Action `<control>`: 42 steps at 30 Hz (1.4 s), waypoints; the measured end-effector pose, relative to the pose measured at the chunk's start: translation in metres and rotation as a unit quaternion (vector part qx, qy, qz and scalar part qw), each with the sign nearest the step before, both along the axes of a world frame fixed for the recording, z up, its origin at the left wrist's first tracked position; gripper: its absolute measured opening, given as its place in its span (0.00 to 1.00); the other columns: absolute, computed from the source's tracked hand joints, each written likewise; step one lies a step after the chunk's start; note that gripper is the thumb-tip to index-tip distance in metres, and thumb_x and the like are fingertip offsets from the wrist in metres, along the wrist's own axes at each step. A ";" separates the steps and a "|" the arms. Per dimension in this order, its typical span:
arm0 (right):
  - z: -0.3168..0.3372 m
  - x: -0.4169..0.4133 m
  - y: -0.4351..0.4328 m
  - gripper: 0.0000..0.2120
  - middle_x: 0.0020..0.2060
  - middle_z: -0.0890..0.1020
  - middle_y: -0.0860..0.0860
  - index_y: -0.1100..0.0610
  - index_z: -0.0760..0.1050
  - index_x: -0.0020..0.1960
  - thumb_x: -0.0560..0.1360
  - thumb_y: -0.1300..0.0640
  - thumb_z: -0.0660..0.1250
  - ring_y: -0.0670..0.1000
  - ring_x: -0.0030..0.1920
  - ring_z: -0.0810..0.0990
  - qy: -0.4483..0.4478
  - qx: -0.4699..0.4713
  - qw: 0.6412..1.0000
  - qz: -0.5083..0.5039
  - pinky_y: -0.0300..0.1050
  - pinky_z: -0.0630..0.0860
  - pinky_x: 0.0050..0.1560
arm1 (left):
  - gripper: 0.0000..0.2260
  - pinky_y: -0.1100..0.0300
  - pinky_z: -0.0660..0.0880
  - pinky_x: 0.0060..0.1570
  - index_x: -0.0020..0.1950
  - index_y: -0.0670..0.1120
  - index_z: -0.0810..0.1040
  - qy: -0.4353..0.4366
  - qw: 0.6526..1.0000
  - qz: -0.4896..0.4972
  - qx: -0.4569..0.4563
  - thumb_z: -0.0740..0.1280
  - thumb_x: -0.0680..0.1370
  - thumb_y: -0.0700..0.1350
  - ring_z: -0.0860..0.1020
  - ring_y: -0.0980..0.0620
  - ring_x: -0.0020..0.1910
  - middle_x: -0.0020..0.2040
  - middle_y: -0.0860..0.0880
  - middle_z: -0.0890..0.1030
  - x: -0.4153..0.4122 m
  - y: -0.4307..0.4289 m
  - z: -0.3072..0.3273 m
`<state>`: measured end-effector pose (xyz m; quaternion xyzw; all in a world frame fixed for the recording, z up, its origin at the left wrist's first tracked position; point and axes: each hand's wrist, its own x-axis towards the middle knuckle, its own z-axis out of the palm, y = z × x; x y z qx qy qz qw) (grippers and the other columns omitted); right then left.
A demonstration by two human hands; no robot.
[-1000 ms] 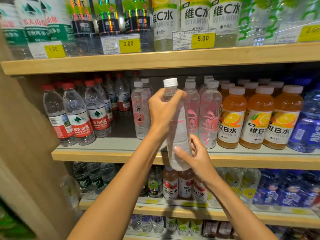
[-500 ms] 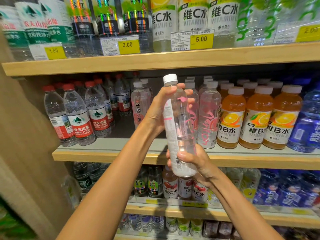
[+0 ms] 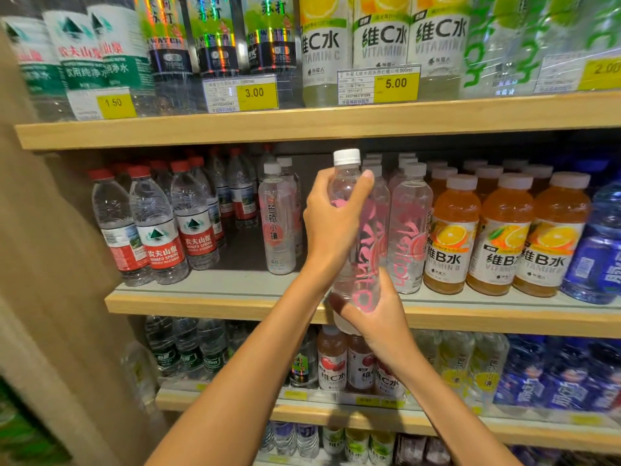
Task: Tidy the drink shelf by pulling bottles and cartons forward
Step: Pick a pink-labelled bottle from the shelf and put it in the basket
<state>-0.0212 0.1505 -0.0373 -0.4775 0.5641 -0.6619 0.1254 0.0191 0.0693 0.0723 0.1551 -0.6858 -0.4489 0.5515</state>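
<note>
The left hand [image 3: 336, 220] wraps around the shoulder of a clear plastic bottle with pink lettering and a white cap [image 3: 367, 264], thumb and fingers curled about it. The right hand [image 3: 378, 314] grips the same bottle low down, near its base. The bottle stands upright at the centre of the frame, held in front of the edge of the light wooden middle shelf [image 3: 201, 302]. Matching pink-lettered bottles [image 3: 411, 230] stand just right of it on the shelf, with orange vitamin drink bottles [image 3: 504, 237] farther right. Red-capped water bottles [image 3: 158, 230] fill the left.
</note>
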 end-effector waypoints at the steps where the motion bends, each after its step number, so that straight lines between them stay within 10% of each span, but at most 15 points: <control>1: 0.000 0.000 0.001 0.21 0.45 0.78 0.27 0.45 0.68 0.53 0.67 0.48 0.75 0.29 0.46 0.77 -0.004 0.001 1.000 0.010 0.21 0.68 0.44 | 0.07 0.80 0.67 0.38 0.44 0.58 0.73 0.003 1.000 0.011 -0.008 0.69 0.77 0.48 0.73 0.76 0.36 0.36 0.70 0.77 0.001 -0.001 0.001; 5: 0.005 -0.011 0.007 0.31 0.51 0.83 0.41 0.52 0.70 0.63 0.64 0.41 0.71 0.38 0.50 0.81 -0.047 0.034 0.993 0.104 0.29 0.73 0.48 | 0.07 0.69 0.72 0.41 0.44 0.43 0.80 0.001 1.000 -0.019 0.008 0.67 0.77 0.45 0.77 0.63 0.38 0.38 0.56 0.80 0.004 -0.009 0.006; 13: 0.005 -0.012 0.011 0.40 0.53 0.82 0.62 0.66 0.67 0.65 0.62 0.48 0.79 0.60 0.52 0.82 -0.185 0.115 0.913 0.346 0.50 0.78 0.51 | 0.11 0.52 0.75 0.43 0.50 0.44 0.79 0.009 0.947 -0.242 0.213 0.66 0.74 0.49 0.79 0.43 0.42 0.47 0.40 0.82 0.022 -0.029 0.010; 17: 0.001 -0.003 0.000 0.29 0.47 0.83 0.61 0.63 0.74 0.57 0.59 0.55 0.76 0.57 0.45 0.84 -0.189 0.094 0.935 0.284 0.46 0.79 0.46 | 0.14 0.57 0.78 0.39 0.53 0.44 0.78 -0.007 0.939 -0.271 0.212 0.65 0.74 0.52 0.82 0.46 0.39 0.47 0.42 0.83 0.026 -0.038 0.003; 26: -0.006 0.015 -0.027 0.23 0.45 0.84 0.45 0.53 0.73 0.56 0.64 0.57 0.77 0.39 0.45 0.82 -0.069 0.054 0.991 0.096 0.28 0.74 0.43 | 0.34 0.46 0.75 0.61 0.64 0.46 0.74 -0.093 0.982 -0.113 0.116 0.62 0.68 0.70 0.79 0.48 0.58 0.58 0.46 0.80 0.055 -0.041 -0.036; 31: -0.009 0.021 -0.055 0.29 0.50 0.83 0.46 0.54 0.72 0.60 0.63 0.50 0.78 0.42 0.52 0.81 -0.043 0.033 0.996 0.064 0.36 0.77 0.52 | 0.27 0.68 0.76 0.50 0.63 0.53 0.69 -0.113 0.992 -0.042 0.038 0.75 0.69 0.56 0.79 0.64 0.51 0.55 0.56 0.79 0.052 -0.042 -0.052; 36: -0.012 0.012 -0.074 0.22 0.53 0.80 0.44 0.50 0.67 0.59 0.71 0.51 0.73 0.38 0.52 0.80 -0.005 0.110 0.990 0.094 0.36 0.76 0.53 | 0.23 0.69 0.76 0.47 0.63 0.47 0.71 -0.109 0.993 0.036 0.017 0.75 0.72 0.49 0.79 0.65 0.47 0.51 0.56 0.79 0.053 -0.070 -0.064; 42: -0.021 -0.020 -0.071 0.17 0.57 0.75 0.46 0.53 0.70 0.64 0.78 0.49 0.65 0.44 0.59 0.72 0.280 0.157 0.946 -0.045 0.37 0.66 0.57 | 0.21 0.67 0.75 0.45 0.60 0.46 0.68 -0.111 0.989 0.098 -0.020 0.73 0.74 0.50 0.76 0.64 0.48 0.52 0.56 0.76 0.062 -0.104 -0.080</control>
